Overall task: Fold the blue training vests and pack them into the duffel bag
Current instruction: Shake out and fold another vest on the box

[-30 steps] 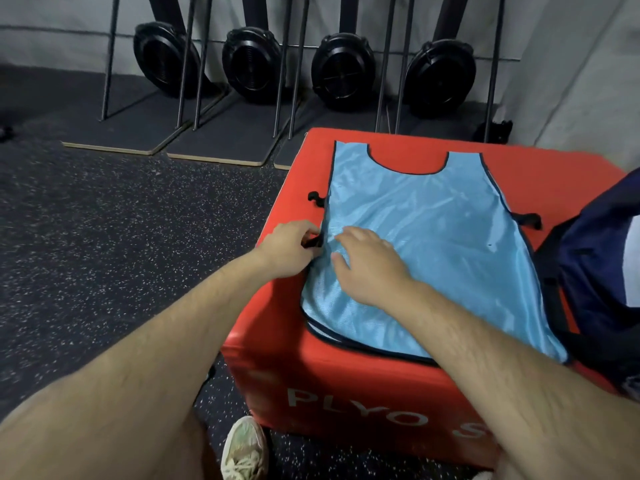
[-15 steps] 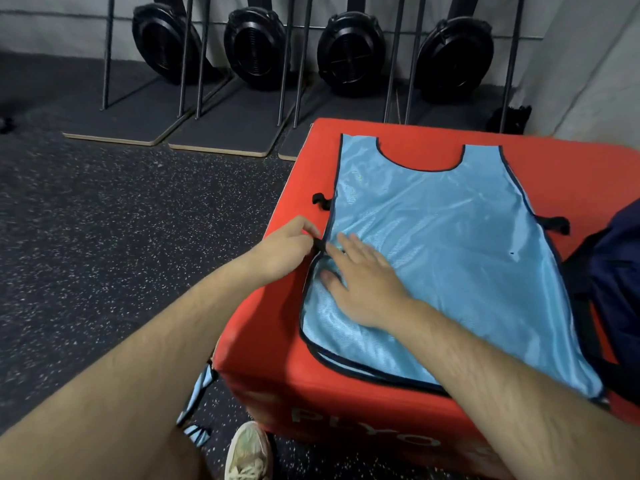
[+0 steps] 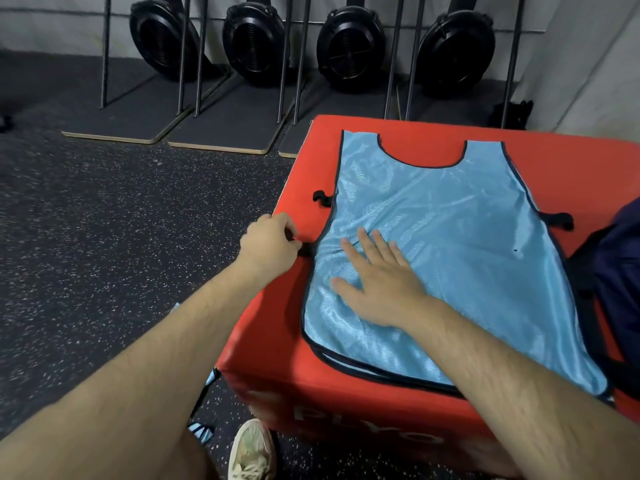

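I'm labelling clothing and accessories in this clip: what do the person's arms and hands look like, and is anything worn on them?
Both are bare. The left hand and right hand have no gloves, and no rings show. The left forearm and right forearm are uncovered and hairy, with no sleeve, watch or wristband in view up to the frame's edge.

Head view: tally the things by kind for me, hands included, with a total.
Blue vest: 1
Red plyo box: 1
Duffel bag: 1
Black fan housings: 4
Shoe: 1
Hands: 2, left hand pinching the vest's side strap, right hand flat on the vest
Total: 10
Blue cloth by the leg on the floor is too hidden to count.
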Demonstrator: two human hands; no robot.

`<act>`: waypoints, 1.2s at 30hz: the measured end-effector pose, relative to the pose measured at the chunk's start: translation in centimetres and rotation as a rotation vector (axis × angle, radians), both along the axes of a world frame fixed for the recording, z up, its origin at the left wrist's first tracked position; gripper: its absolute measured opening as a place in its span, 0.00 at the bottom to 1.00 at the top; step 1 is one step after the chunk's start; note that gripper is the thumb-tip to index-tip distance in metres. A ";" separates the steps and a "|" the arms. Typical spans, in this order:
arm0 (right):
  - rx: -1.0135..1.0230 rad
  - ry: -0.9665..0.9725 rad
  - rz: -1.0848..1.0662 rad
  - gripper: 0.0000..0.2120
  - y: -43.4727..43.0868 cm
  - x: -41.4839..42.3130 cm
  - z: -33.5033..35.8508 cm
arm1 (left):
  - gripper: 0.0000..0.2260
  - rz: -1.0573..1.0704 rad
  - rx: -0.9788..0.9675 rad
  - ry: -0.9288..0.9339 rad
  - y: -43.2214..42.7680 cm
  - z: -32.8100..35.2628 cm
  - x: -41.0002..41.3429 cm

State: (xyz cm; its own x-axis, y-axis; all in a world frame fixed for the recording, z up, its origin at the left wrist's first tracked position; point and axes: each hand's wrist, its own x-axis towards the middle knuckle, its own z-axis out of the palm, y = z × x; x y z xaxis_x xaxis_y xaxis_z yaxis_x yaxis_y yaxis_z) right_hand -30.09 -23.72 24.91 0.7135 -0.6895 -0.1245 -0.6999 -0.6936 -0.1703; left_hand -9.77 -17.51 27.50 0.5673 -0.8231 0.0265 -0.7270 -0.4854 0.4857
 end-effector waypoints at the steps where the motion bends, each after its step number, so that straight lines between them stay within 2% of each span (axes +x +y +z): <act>1: -0.021 0.005 0.013 0.38 0.0 -0.1 -0.2 | 0.08 0.046 0.026 -0.144 0.2 -0.2 -0.1; 3: -0.033 -0.003 0.017 0.37 0.0 -0.2 -0.4 | 0.12 0.047 -0.114 -0.360 0.3 -0.5 -1.1; 4: -0.035 -0.009 0.015 0.37 0.0 -0.1 -0.5 | 0.14 -0.033 -0.236 -0.374 0.2 -0.6 -2.0; 5: -0.039 -0.011 0.014 0.36 0.1 0.0 -0.4 | 0.15 -0.153 -0.334 -0.315 0.0 -0.6 -3.1; 6: -0.046 -0.006 0.016 0.35 0.1 0.0 -0.2 | 0.16 -0.289 -0.380 -0.178 -0.5 -0.8 -4.4; 8: -0.077 0.038 0.028 0.35 0.3 0.1 0.3 | 0.16 -0.457 -0.294 0.129 -1.5 -1.7 -6.8; 10: -0.092 0.065 0.024 0.36 0.5 0.0 0.5 | 0.23 -0.439 -0.209 0.240 -2.5 -2.5 -8.2; 12: -0.065 0.029 -0.010 0.35 0.5 -0.4 0.6 | 0.26 -0.347 -0.145 0.257 -3.0 -2.8 -8.8; 14: -0.009 -0.035 -0.065 0.32 0.3 -1.3 0.6 | 0.28 -0.316 -0.068 0.215 -3.1 -3.3 -8.5; 16: 0.018 -0.062 -0.101 0.31 0.0 -2.4 0.5 | 0.31 -0.335 0.019 0.035 -2.9 -3.6 -7.9; 18: 0.035 -0.066 -0.118 0.31 -0.2 -3.6 0.4 | 0.28 -0.306 0.055 -0.068 -2.9 -3.7 -7.2; 22: 0.043 -0.088 -0.141 0.31 -0.3 -5.1 0.7 | 0.24 -0.250 -0.067 -0.165 -3.4 -3.0 -7.0; 24: 0.021 -0.098 -0.161 0.30 -0.7 -5.5 1.0 | 0.26 -0.347 -0.086 -0.170 -3.8 -2.7 -8.8; 27: 0.000 -0.065 -0.225 0.30 -1.6 -6.9 0.9 | 0.25 -0.444 0.044 -0.141 -4.3 -3.0 -11.5; 33: 0.036 -0.039 -0.346 0.32 -1.5 -11.4 0.2 | 0.26 -0.299 0.066 -0.159 -5.2 -2.7 -12.8; 36: 0.040 -0.050 -0.448 0.32 -1.4 -13.7 0.1 | 0.23 -0.260 0.064 -0.219 -5.4 -2.4 -14.0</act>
